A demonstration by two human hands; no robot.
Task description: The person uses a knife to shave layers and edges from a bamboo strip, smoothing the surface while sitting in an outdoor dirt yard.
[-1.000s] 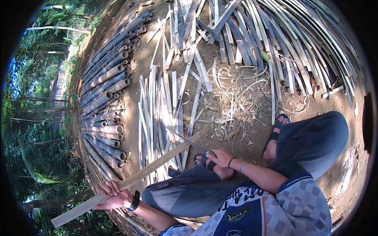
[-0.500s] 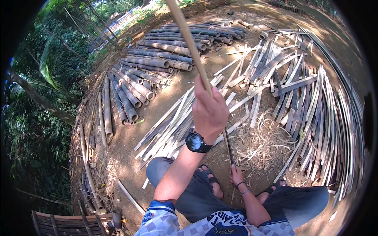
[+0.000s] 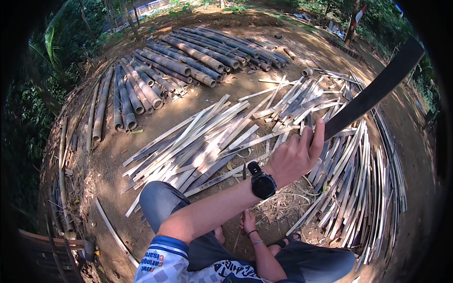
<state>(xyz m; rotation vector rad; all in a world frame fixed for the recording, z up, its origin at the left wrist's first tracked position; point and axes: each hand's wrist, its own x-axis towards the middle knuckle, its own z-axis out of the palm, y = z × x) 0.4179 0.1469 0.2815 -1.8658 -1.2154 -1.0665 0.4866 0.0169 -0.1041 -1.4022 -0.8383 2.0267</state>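
Note:
My left hand [image 3: 293, 158], with a black watch on its wrist, is raised and closed around a bamboo strip [image 3: 375, 92]. The strip slants up to the far right and turns its dark outer face to me. Lower down, between my knees, my right hand [image 3: 248, 221] is closed on the handle of a knife. Its narrow dark blade [image 3: 244, 172] points upward, partly hidden behind my left forearm. Pale curled shavings [image 3: 278, 207] lie on the ground beyond my right hand.
Split bamboo strips [image 3: 188, 141] lie in a heap ahead of my knees. Another large heap of strips [image 3: 351, 188] fans out on the right. Whole bamboo poles [image 3: 193, 56] are stacked farther off. At the lower left stands a slatted bamboo bench [image 3: 42, 238].
My left hand has swung right with the bamboo strip, which now leans to the upper right and shows its dark face. The view has shifted; my right hand still grips the knife low down.

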